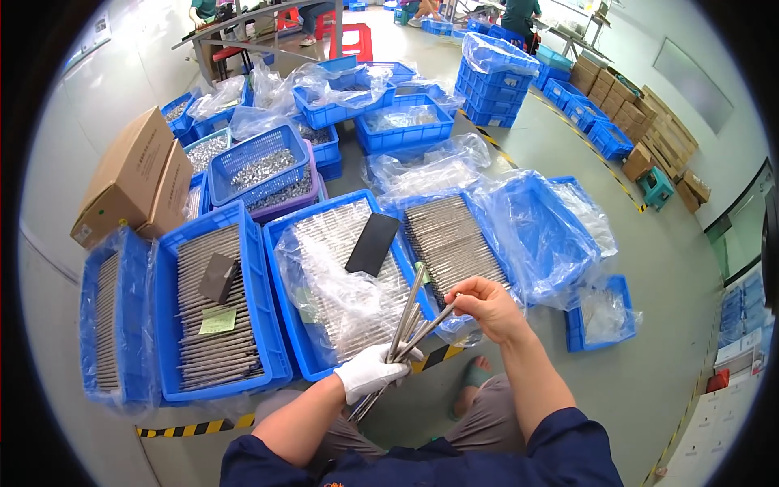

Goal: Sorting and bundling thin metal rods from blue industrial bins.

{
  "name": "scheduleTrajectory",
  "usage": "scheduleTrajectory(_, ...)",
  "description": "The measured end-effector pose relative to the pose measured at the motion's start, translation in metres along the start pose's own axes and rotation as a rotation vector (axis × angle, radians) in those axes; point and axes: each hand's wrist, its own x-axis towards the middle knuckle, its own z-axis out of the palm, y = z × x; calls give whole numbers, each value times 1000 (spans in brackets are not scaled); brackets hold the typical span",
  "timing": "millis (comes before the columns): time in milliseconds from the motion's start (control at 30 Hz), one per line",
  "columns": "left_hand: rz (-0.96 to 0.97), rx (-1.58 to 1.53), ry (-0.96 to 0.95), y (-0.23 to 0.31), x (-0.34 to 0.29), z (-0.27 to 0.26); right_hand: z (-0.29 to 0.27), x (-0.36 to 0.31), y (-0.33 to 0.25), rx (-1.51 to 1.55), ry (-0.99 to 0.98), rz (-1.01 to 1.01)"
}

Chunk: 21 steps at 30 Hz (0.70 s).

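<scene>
My left hand point(375, 372), in a white glove, is closed around a small bundle of thin metal rods point(408, 315) above my lap. The rods fan out at the top, and their lower ends stick out beneath the glove. One rod slants up to the right, and my bare right hand point(492, 312) pinches its end between thumb and fingertips. Whether a small part sits on that tip is too small to tell. Just beyond my hands stands a blue crate of rods in rows point(451, 237). Left of it, a plastic-lined blue crate point(280, 280) holds paler rods under a black flat object point(372, 244).
Further left, a blue crate point(274, 357) holds rods, a dark block point(218, 277) and a paper slip point(217, 321). Cardboard boxes point(122, 183) stand behind. A basket of small metal parts point(264, 170) sits ahead. To the right is a plastic-lined crate point(540, 223).
</scene>
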Motion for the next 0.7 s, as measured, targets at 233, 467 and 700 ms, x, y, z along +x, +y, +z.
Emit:
scheduleTrajectory(233,22,-48,20,2,-1,-1,30,-2,19,-96,-64,180)
scheduleTrajectory(467,6,-100,66,8,1,1,42,-3,36,-108,-70,177)
scheduleTrajectory(700,28,-260,47,3,0,-2,39,-2,29,-113,12,196)
